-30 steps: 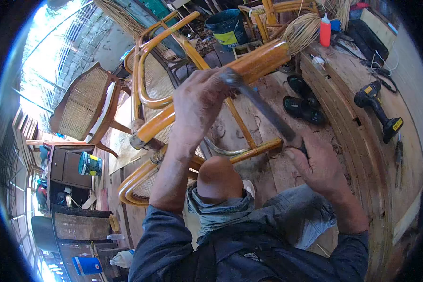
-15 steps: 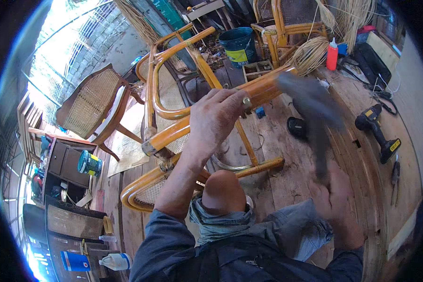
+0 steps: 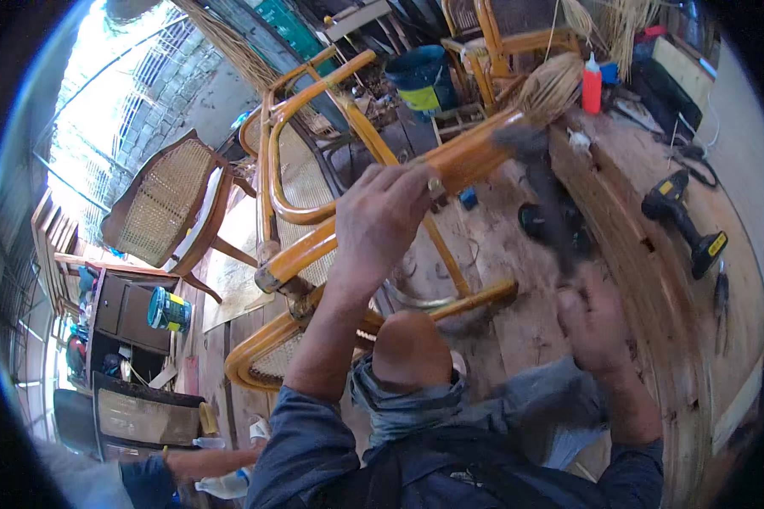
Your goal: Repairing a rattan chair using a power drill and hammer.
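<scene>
Two hands work here: your left hand (image 3: 380, 222) clamps the rattan chair frame (image 3: 331, 246), whose orange rail runs from lower left up to the right past your grip. Right of it, your right hand (image 3: 598, 327) clenches a blurred hammer (image 3: 545, 191), head upward. Beyond lie a blue bucket (image 3: 423, 78) and plank floor (image 3: 518, 322).

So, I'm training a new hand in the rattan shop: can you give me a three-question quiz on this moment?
1. True or false: the left hand grips the orange rattan pole of the chair frame.
2. What does the right hand swing? A) power drill B) hammer C) red bottle
3. Fill in: the yellow and black drill lies on the wooden ____.

Key: 1 true; 2 B, though it is motion-blurred; 3 workbench.
</scene>
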The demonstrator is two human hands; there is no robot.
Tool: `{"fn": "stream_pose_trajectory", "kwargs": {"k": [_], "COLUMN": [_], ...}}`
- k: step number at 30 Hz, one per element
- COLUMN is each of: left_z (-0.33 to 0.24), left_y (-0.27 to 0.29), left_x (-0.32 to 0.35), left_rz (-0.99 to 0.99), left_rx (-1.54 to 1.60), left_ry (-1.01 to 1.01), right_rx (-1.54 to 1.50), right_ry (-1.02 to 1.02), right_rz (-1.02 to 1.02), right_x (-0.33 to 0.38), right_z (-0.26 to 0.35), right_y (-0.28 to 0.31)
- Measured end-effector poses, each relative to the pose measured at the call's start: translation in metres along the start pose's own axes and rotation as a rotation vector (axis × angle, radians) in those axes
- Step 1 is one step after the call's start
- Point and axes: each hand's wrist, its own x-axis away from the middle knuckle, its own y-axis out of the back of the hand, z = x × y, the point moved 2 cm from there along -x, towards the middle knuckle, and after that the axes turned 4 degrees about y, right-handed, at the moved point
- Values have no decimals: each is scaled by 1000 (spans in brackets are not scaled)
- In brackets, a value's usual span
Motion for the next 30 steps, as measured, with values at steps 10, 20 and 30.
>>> {"fn": "stream_pose_trajectory", "kwargs": {"k": [10, 20, 30], "left_z": [7, 10, 16], "left_y": [2, 14, 3], "left_x": [-13, 23, 32], "left_rz": [179, -324, -486], "left_rx": [350, 377, 718], "left_ry": [468, 469, 275], "right_rx": [-884, -460, -385], "right_ry": [-527, -359, -276], "right_rz": [-281, -105, -443], "right_x": [8, -68, -169], "right_z": [-33, -54, -56], "right_y": [-3, 5, -18]}}
